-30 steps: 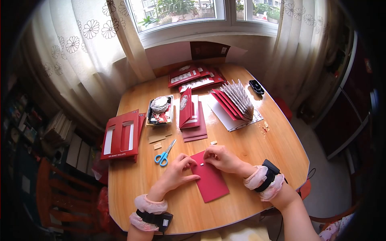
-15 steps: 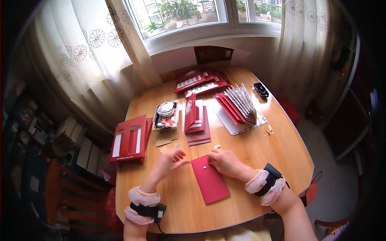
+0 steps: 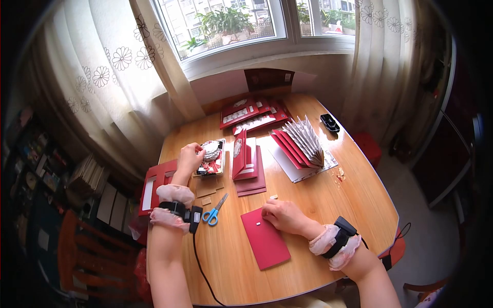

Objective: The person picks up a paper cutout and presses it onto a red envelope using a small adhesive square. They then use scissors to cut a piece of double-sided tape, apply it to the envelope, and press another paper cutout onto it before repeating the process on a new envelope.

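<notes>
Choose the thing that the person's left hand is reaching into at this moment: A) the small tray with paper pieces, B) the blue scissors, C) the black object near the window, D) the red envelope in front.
A: the left hand is over the left side of the small tray, while the blue scissors lie untouched nearer to the person and the right hand rests on the red envelope.

Daylight enters through the window (image 3: 226, 25), brightly lighting the surface (image 3: 328, 195). Fisheye distortion curves the edges; corners are dark.
</notes>
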A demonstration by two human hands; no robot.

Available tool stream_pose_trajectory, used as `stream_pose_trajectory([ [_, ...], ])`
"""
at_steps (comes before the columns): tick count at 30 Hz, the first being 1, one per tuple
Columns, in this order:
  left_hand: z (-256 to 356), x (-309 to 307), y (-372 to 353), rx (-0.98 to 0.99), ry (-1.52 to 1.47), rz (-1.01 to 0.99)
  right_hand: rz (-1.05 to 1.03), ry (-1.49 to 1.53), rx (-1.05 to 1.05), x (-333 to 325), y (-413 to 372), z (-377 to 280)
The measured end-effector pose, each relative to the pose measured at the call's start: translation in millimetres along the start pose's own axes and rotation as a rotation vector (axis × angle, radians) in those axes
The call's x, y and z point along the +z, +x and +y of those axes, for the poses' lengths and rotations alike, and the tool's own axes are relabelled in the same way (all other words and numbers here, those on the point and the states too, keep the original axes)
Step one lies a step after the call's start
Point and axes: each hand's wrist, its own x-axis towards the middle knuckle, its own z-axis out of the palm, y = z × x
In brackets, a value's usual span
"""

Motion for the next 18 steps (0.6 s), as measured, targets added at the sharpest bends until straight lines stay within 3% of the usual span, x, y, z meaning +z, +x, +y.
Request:
stream_pose_trajectory([
  [5, 6.9, 25.6, 26.4, -0.005, 0.214, -0.063, -0.013, 0.001, -0.011, -1.6, 0.9, 0.2],
  [18, 14.1, 42.5, 38.3, -0.074, 0.275, -0.157, -0.009, 0.002, 0.003, -3.8, 2.9, -5.8],
])
